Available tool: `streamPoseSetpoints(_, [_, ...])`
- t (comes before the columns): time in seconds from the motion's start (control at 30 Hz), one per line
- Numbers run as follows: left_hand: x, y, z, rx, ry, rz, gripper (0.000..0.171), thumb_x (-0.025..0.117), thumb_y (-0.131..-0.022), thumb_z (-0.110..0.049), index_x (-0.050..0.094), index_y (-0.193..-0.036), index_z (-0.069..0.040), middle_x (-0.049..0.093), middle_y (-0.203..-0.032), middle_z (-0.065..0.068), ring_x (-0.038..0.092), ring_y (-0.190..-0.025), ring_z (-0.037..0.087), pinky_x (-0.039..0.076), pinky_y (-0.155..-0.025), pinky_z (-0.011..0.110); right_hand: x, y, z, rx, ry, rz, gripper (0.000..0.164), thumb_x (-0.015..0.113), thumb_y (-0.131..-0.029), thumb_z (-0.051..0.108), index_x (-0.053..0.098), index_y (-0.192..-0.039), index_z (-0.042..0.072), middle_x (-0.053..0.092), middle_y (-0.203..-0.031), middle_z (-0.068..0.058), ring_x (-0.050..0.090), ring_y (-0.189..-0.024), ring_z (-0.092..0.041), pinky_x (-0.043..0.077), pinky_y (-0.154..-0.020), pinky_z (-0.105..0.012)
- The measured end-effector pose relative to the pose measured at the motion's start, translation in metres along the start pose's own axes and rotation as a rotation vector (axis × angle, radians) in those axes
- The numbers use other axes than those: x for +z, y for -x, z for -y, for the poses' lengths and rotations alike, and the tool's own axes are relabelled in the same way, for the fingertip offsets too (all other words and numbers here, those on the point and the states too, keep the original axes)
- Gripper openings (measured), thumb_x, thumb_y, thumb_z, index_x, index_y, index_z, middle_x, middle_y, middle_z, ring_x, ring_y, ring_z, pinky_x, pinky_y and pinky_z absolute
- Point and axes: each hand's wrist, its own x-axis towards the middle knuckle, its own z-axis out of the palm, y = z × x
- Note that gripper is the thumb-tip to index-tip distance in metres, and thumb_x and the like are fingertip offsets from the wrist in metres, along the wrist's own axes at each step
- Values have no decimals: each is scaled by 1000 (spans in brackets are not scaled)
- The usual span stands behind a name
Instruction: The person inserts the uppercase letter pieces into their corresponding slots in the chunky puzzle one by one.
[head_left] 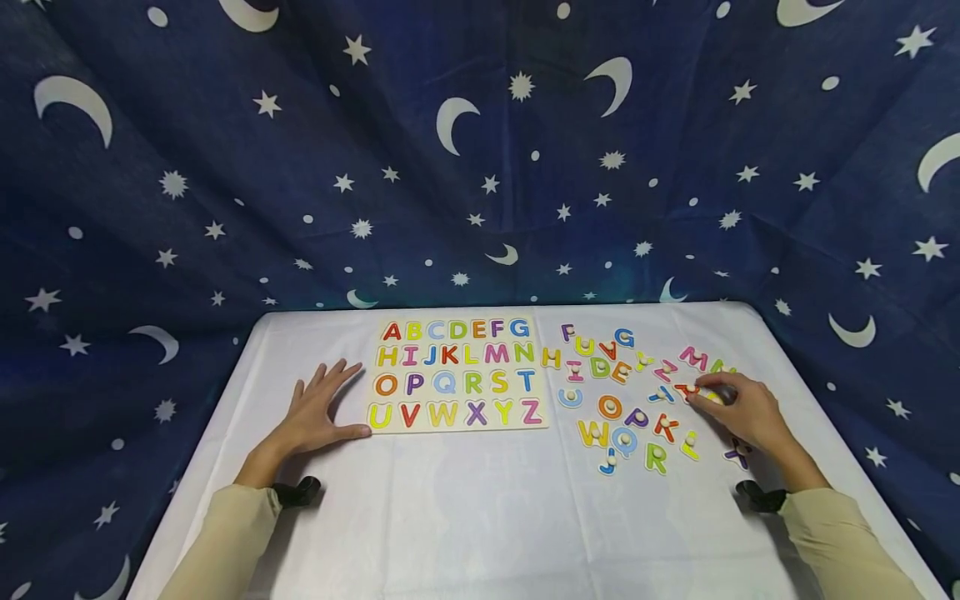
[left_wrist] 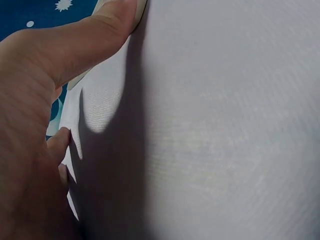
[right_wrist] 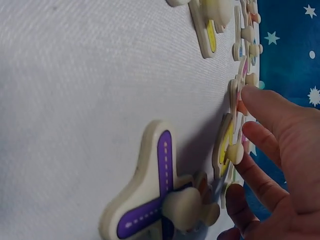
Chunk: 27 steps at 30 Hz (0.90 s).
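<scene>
A pale alphabet board (head_left: 459, 430) with rows of coloured letters lies on the white table. My left hand (head_left: 318, 412) has its fingers spread beside the board's left edge. Its thumb (left_wrist: 112, 22) touches the edge at the near corner. Over the loose letter pieces to the right is my right hand (head_left: 742, 408). Its thumb and index finger are parted around a red letter piece (head_left: 684, 390), fingertips right at it. Under that palm, a yellow letter piece (right_wrist: 226, 145) with a round knob shows in the right wrist view. A purple X (right_wrist: 164, 165) lies nearer the wrist.
Several knobbed letter pieces lie scattered right of the board, among them an orange O (head_left: 610, 406), a green R (head_left: 656, 458) and a yellow W (head_left: 592, 433). Behind the table hangs a dark blue cloth (head_left: 420, 233) with moons and stars.
</scene>
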Motion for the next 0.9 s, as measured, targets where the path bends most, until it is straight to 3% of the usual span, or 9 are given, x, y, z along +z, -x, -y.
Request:
streamPoseSetpoints(0.13, [2, -3, 3, 1, 2, -4, 111, 88, -69, -61, 37, -159, -20, 22, -166, 26, 7, -152, 56, -3, -113, 80, 2, -2, 1, 11, -3, -9, 35, 82, -90, 27, 75, -113, 3, 67, -111, -22, 56, -90, -33, 42, -69, -36])
streamPoseSetpoints(0.27, [5, -4, 5, 11, -14, -4, 112, 89, -66, -63, 40, -157, -22, 21, -166, 26, 7, -152, 57, -4, -112, 82, 4, -2, 0, 24, 6, -20, 30, 82, -90, 25, 76, -109, 2, 66, -104, -18, 51, -83, -25, 37, -65, -33])
streamPoseSetpoints(0.7, [2, 0, 3, 17, 8, 1, 104, 90, -64, -62, 50, -153, -25, 19, -167, 25, 5, -152, 56, -6, -112, 81, 7, -6, 5, 72, -13, -11, 32, 78, -93, 26, 75, -107, -3, 66, -106, -26, 57, -89, -36, 43, -69, -39])
streamPoseSetpoints(0.9, [1, 0, 2, 14, 7, 2, 101, 90, -65, -61, 52, -151, -24, 19, -167, 25, 4, -152, 56, -6, -112, 81, 2, -5, 10, 90, -21, -16, 31, 75, -94, 22, 72, -112, -4, 67, -102, -24, 57, -85, -31, 46, -60, -31])
